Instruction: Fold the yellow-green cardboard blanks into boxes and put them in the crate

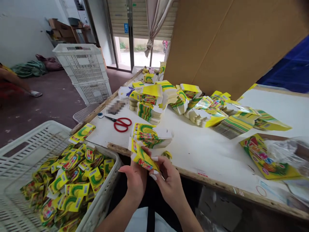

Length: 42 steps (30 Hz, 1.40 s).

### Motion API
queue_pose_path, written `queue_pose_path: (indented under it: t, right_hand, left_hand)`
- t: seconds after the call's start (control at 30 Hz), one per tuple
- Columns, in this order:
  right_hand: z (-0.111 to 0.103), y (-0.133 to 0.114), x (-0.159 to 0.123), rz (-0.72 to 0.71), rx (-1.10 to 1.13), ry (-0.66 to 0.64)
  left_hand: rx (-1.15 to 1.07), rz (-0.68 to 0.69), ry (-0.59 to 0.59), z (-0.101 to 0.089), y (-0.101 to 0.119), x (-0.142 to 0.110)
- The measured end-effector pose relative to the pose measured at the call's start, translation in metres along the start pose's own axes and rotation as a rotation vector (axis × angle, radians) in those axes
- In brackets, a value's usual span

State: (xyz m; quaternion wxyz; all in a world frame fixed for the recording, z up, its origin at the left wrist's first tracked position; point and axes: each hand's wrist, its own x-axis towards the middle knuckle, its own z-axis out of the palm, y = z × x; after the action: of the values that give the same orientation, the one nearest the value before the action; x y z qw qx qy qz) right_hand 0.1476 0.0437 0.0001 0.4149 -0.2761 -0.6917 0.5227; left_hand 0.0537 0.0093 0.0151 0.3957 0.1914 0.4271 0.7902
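A small yellow-and-green printed carton is held in front of me at the table's near edge. My left hand supports it from behind and below, thumb stretched out to the side and the other fingers mostly hidden by the carton. With thumb and fingers, my right hand pinches the carton's near right end. Just beyond lies a stack of flat cartons on the white table. A yellow piece, partly hidden, sits behind my right hand.
At left, a white plastic crate holds many filled cartons. Red-handled scissors lie on the table near a blurred object. More carton bundles run along the back. Stacked white crates stand on the floor; a large cardboard sheet rises behind.
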Motion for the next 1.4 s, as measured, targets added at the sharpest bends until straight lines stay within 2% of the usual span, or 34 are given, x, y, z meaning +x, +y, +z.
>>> queue_pose_path:
  t: [0.13, 0.17, 0.27, 0.37, 0.43, 0.5, 0.57, 0.63, 0.7, 0.73, 0.77, 0.83, 0.9, 0.97, 1.1, 1.2, 1.3, 1.4]
  right_hand:
    - [-0.004, 0.0, 0.005, -0.064, -0.042, 0.034]
    - [-0.007, 0.001, 0.005, -0.071, -0.065, 0.036]
    - [-0.026, 0.002, 0.006, -0.088, -0.164, 0.028]
    - [-0.05, -0.003, 0.006, -0.2, -0.381, -0.027]
    - [-0.061, -0.011, 0.004, -0.329, -0.554, -0.121]
    - [-0.063, -0.017, 0.0, -0.443, -0.664, -0.23]
    - [-0.059, -0.021, -0.005, -0.488, -0.688, -0.242]
    - [-0.052, -0.019, -0.012, -0.428, -0.597, -0.071]
    - [-0.043, -0.013, -0.017, -0.249, -0.396, 0.13]
    - [-0.039, -0.009, -0.019, -0.135, -0.262, 0.174]
    - [-0.034, -0.004, -0.021, -0.012, -0.12, 0.171]
    - [-0.027, 0.003, -0.024, 0.226, 0.155, 0.075]
    - [-0.023, 0.007, -0.024, 0.382, 0.365, -0.025]
    - [-0.023, 0.009, -0.024, 0.416, 0.453, -0.07]
    - [-0.027, 0.008, -0.02, 0.382, 0.483, -0.114]
    - [-0.025, 0.007, -0.018, 0.461, 0.511, -0.144]
    - [-0.023, 0.008, -0.018, 0.499, 0.469, -0.149]
    - [-0.024, 0.007, -0.022, 0.393, 0.305, -0.155]
  left_hand:
    - [0.026, 0.058, 0.101, -0.019, -0.013, 0.003]
    - [0.044, 0.039, 0.093, -0.025, -0.014, 0.005]
    - [0.149, -0.02, -0.034, -0.043, 0.0, 0.011]
    - [0.294, 0.13, -0.132, -0.054, 0.033, 0.012]
    - [0.507, 0.198, -0.219, -0.053, 0.051, 0.01]
    - [0.773, 0.131, -0.401, -0.046, 0.059, 0.007]
    - [0.914, 0.009, -0.574, -0.035, 0.055, 0.004]
    - [0.953, -0.043, -0.589, -0.027, 0.043, 0.0]
    - [1.001, -0.012, -0.493, -0.024, 0.03, -0.004]
    - [1.029, 0.015, -0.47, -0.024, 0.024, -0.007]
    - [1.051, 0.036, -0.483, -0.025, 0.018, -0.01]
    - [1.063, 0.062, -0.56, -0.027, 0.01, -0.015]
    - [1.078, 0.104, -0.618, -0.03, 0.006, -0.018]
    - [1.088, 0.15, -0.646, -0.031, 0.004, -0.018]
    - [1.062, 0.21, -0.7, -0.03, 0.005, -0.014]
    - [1.078, 0.233, -0.746, -0.029, 0.005, -0.013]
    - [1.096, 0.158, -0.767, -0.029, 0.006, -0.014]
    - [1.105, 0.037, -0.77, -0.031, 0.009, -0.013]
